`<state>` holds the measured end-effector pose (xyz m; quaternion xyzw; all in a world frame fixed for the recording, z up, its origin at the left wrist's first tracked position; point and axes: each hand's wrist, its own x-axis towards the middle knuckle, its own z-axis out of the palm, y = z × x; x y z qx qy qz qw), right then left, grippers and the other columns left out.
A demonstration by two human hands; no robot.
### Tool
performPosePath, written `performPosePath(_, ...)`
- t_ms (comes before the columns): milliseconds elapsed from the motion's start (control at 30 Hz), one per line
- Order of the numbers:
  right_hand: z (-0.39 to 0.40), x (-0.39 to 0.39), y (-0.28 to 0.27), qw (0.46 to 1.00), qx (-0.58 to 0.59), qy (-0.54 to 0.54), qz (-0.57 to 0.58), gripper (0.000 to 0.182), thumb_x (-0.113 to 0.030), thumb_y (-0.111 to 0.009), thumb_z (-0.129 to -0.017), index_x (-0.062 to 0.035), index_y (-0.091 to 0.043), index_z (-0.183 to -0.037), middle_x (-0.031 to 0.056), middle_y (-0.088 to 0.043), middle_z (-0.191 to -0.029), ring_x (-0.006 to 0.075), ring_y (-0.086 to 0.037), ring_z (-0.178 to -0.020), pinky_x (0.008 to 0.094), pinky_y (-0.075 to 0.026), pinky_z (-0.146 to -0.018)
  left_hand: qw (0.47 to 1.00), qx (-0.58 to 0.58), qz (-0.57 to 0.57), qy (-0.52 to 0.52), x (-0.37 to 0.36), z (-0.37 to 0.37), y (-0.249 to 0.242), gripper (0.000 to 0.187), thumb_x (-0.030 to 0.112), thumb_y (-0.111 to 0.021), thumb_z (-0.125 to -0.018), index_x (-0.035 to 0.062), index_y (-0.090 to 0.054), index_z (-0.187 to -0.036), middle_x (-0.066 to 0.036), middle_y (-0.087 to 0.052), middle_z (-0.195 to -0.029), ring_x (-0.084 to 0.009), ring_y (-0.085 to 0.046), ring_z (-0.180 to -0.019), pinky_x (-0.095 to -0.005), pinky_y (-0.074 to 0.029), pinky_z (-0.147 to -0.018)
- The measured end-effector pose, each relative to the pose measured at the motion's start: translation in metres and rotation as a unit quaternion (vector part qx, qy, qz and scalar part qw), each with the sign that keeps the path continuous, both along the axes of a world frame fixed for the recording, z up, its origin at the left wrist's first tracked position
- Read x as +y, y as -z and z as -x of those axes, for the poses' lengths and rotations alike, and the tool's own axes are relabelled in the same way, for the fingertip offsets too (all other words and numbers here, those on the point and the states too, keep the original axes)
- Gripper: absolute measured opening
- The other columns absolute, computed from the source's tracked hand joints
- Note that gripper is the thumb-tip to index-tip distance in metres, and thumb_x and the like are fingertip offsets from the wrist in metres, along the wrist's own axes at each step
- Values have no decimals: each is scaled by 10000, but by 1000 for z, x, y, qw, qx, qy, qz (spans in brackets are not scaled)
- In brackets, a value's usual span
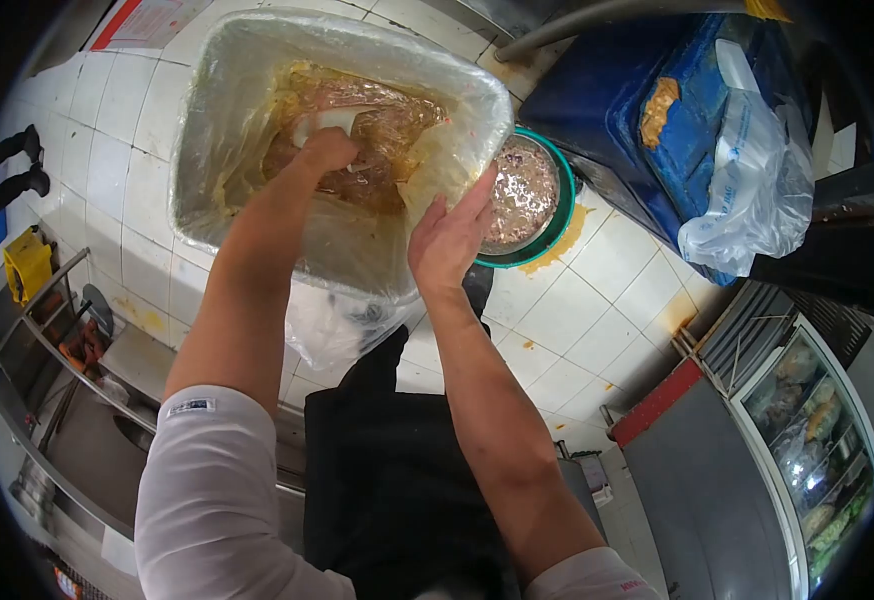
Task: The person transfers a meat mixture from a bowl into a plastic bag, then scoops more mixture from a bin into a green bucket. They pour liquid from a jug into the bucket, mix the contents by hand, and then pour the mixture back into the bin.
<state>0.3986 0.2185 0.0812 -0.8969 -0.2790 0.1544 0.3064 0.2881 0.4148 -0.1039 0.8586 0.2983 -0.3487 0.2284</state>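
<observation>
My left hand [329, 150] reaches down into a large bin lined with clear plastic [227, 100], its fingers closed on a white scoop-like piece [332, 122] whose exact kind I cannot tell. Around it lies a wet, brown and yellow marinade-like mass [387, 135] at the bottom of the liner. At the bin's near right corner is my right hand [452, 235], fingers stretched out along the rim and the liner. Just beyond those fingertips, a steel bowl of chopped, pinkish wet food [524, 190] sits in a green basin [565, 195].
A blue container [607, 110] stands at the right with a crumpled plastic bag [747, 190] on it. Brown spills mark the tiled floor [567, 320]. At lower right is a glass-fronted fridge [807, 430], at left a metal rack [67, 370]. Another person's legs [22, 165] show far left.
</observation>
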Motion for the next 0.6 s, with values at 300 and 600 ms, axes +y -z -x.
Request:
performPosePath(300,2,0,-2,1000,-23,-1,13,784,6,-579,-801,70,-141,-1447,318,-430,-1235,458,-433,-1061,500,-319,-962,976,-15,-49,213,20,28,-19,285,188,-464,-906,50,-709,-956,-168,-690,-924,-315,-667,-873,-401,-550,-728)
performPosePath(600,1,-1,-2,1000,8,3,11,778,6,-567,-810,56,-129,-1451,331,-439,-1215,476,-433,-1047,517,-318,-944,994,80,64,-26,7,-12,-96,559,488,-437,-948,-16,-679,-977,-202,-672,-950,-320,-650,-934,-443,-490,-832)
